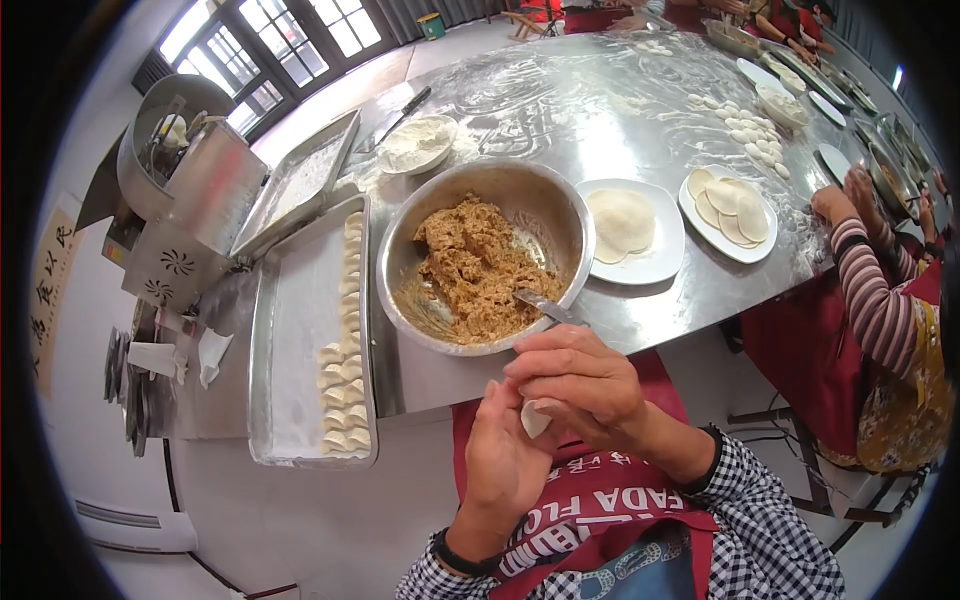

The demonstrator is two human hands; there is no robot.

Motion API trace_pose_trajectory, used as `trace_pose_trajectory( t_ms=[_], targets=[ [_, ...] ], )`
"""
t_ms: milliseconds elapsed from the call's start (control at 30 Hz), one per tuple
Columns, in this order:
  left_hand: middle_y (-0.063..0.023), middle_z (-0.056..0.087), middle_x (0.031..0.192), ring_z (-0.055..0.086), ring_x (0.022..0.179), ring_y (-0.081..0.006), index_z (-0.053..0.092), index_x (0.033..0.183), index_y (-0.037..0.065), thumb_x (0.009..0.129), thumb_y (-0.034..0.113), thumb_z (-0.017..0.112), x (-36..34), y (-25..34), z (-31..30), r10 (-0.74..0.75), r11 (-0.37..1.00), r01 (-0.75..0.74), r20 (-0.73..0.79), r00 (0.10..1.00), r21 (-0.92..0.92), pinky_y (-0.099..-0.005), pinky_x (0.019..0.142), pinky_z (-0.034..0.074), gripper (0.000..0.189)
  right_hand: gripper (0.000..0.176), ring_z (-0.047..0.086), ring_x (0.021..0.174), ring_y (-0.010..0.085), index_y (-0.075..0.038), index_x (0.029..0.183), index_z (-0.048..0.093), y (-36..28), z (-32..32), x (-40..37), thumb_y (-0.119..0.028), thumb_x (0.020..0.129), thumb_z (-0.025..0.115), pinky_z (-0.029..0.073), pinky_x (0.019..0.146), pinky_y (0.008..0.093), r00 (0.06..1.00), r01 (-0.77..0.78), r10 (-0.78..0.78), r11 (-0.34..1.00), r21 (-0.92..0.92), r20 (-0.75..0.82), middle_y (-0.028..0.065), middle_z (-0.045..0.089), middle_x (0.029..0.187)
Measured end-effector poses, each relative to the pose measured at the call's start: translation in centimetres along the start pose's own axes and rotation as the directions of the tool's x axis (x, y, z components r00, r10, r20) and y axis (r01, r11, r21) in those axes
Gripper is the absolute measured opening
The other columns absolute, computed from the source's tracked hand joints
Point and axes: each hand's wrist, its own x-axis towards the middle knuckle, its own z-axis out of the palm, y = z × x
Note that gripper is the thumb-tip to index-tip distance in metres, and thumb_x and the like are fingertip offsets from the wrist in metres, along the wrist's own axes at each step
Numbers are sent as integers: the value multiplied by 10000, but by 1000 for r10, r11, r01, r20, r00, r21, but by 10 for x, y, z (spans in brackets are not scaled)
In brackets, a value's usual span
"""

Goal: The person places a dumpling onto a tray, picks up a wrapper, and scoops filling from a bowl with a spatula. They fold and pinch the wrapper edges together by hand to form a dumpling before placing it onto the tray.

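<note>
While I watched through the head camera, the left hand stood cupped just below the bowl, cradling a pale dumpling. The right hand was closed over it, fingertips pinching its edge. Both hung nearer than the bowl, off the table and over a red apron.

I judged the seam the weak spot. Most of it was hidden under the right hand, and an uneven pinch could have left it gaping. Held over the lap, a slipped dumpling would have landed on the apron.

A spoon lay in the filling, its handle jutting over the bowl's near rim, close above the right knuckles. A lifted hand could have tipped it out.

Left of the bowl, a tray carried a row of dumplings along its nearer edge, where a careless reach could have crushed them. Right of the bowl sat a plate of wrappers.
</note>
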Motion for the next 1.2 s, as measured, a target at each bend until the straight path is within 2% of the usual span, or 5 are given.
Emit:
trace_pose_trajectory(
  t_ms=[200, 367, 567, 933, 1200],
  targets=[
    [-132, 500, 1146, 512, 1046, -244, 415, 1164, 20, 947, 387, 254, 2, 5, -13, -40, 998, 46, 134, 990, -43, -399, 881, 434, 456, 191, 556, 967, 318, 3, 885, 614, -2, 9, 0, -135, 754, 629, 425, 806, 396, 976, -136, 161, 977, 163, -147, 133, 594, 1022],
    [-98, 510, 1095, 505, 1021, -202, 423, 1160, 20, 947, 374, 258, 4, 1, -6, -50, 991, 58, 71, 996, -117, -338, 880, 416, 445, 197, 552, 973, 321, -1, 869, 618, 5, 9, -2, -145, 736, 640, 429, 804, 399, 994, 60, -73, 988, -145, -83, 156, 567, 1069],
    [-88, 505, 1099, 508, 1026, -184, 422, 1167, 23, 939, 324, 355, 3, 18, -19, 47, 974, -5, 181, 982, -227, -329, 871, 423, 384, 299, 570, 926, 319, -1, 950, 584, -1, 19, 14, -150, 704, 666, 433, 798, 404, 997, -22, 9, 987, -160, -80, 147, 591, 1014],
    [-141, 571, 1019, 572, 946, -223, 508, 1061, -40, 789, 4, 443, -29, 143, -94, 443, 787, -363, -47, 895, 499, -344, 855, 492, 283, 274, 620, 778, 255, -4, 920, 584, -4, 13, -12, 42, 658, 647, 507, 676, 296, 989, -139, 137, 990, 30, 56, 154, 612, 949],
    [-105, 597, 920, 599, 819, -173, 558, 981, -49, 751, 51, 520, 22, 265, -180, 541, 290, 65, -219, 812, 955, -285, 729, 526, 253, 201, 632, 726, 253, 6, 866, 582, 1, 20, -8, 75, 679, 612, 512, 621, 286, 983, -136, 126, 988, 75, 130, 142, 623, 861]
  ],
)
